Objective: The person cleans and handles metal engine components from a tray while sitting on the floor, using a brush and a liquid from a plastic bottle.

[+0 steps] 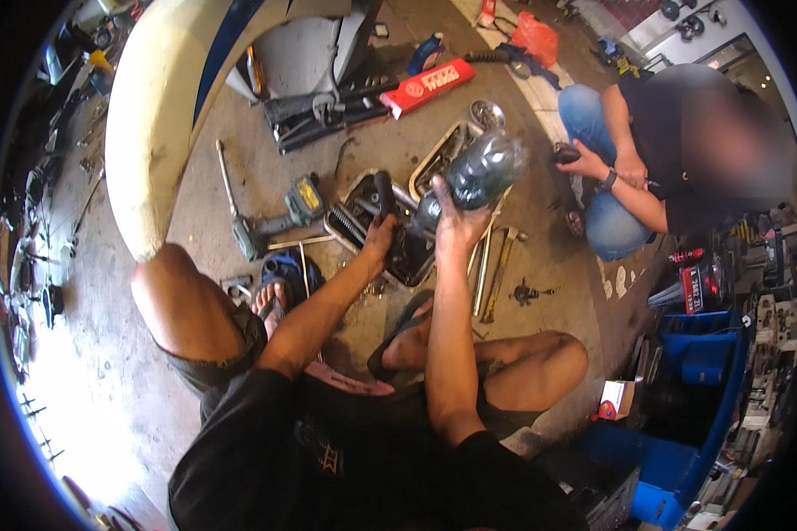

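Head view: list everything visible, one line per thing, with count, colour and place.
bottle: one, dark, held up in right hand
tray: one, black, floor centre, holding dark parts
metal tray: one, silver, behind the black one
power tool: one, grey and yellow, floor left of tray
red box: one, floor at top
fender: one, cream, upper left
blue crates: several, right
other person: one, crouching, upper right
left hand: on a dark part in the black tray
right hand: grips bottle

A concrete floor (540, 221) carries metal trays (434, 159) at centre, a red box (427, 87) above, a power tool (270, 221) centre-left.
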Tool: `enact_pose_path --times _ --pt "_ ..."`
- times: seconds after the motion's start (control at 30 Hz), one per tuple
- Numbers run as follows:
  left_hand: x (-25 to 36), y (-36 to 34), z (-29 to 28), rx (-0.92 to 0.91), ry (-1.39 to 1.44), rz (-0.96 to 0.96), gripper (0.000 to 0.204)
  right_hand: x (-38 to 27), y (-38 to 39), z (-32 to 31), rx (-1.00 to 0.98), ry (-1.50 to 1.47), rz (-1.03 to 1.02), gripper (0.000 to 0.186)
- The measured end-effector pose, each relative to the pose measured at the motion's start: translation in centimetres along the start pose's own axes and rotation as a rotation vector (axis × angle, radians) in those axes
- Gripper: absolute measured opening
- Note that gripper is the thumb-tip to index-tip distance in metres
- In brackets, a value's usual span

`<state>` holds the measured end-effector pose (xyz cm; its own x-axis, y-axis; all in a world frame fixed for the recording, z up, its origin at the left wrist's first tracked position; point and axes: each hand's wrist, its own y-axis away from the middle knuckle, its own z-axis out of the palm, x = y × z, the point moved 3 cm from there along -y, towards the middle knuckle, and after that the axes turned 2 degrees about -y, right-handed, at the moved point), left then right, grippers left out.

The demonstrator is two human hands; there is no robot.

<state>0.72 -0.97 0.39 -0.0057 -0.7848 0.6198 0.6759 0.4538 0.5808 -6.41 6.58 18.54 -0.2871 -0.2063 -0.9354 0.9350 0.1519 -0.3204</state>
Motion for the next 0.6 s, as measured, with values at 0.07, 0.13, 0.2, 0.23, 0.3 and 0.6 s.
enact_pose_path --times 0.07,0.13,0.2,0.23,0.3,0.6 --pt "-0.5 -0.5 -0.3 0.021 0.034 0.0 0.035 -0.8 0.3 0.2 0.017 0.024 0.086 0.062" --pt "-1.3 -2.1 -1.2 -0.053 0.147 -0.053 0.034 -1.1 0.2 0.3 0.026 0.086 0.072 0.061" --pt "-1.3 -2.9 -1.3 -0.125 0.215 -0.147 0.033 -1.5 0.3 0.7 -0.02 0.059 0.064 0.056" --pt "-1.5 -2.3 -0.8 -0.138 0.211 -0.21 0.033 -1.6 -0.1 0.4 -0.006 0.112 0.04 0.067" --pt "-0.7 -0.5 1.0 -0.223 0.183 -0.206 0.033 -1.0 -0.2 -0.2 0.004 0.128 0.078 0.062" --pt "-0.3 -1.2 1.6 -0.262 0.39 -0.035 0.043 -1.6 -0.6 0.2 -0.014 0.006 -0.039 0.054"
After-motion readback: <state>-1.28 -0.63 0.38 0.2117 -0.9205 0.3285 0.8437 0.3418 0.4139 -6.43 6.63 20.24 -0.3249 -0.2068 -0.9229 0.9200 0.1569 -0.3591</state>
